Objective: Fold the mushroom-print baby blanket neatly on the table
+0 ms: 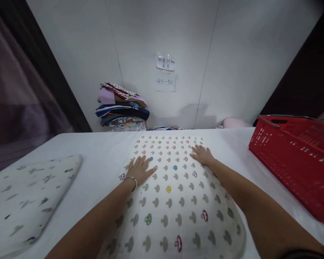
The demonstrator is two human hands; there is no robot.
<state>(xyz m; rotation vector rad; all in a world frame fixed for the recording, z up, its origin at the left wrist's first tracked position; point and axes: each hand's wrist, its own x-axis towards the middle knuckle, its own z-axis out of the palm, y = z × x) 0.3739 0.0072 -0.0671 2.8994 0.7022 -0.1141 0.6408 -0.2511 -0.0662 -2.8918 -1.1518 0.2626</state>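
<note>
Towards the left edge of the desk (99, 154) lies a leaf-print cloth (24, 201), flat and well apart from the middle, its near part cut off by the view. Next, at the far edge and left of centre, stands a stack of clothes (124, 108); whether it rests on the desk or just behind it I cannot tell. The mushroom-print cloth (166, 207) takes up the middle, its far end close to the far edge, its near end running out of view. Its long axis goes from near to far, pointing straight away from the person, and the mushroom caps seem to face the far edge. On its left side rests the left hand (140, 171), palm down, fingers spread, pinching nothing; the right hand (203, 155) lies likewise near the far right corner of the cloth. The step in hand looks like smoothing the cloth; the next move would call for light, even pressure outwards, without dragging the layer into creases. Beyond, right of centre, a pink thing (234, 123) shows at the far edge, and a red basket (291, 162) stands towards the right edge, apart from the cloth.
</note>
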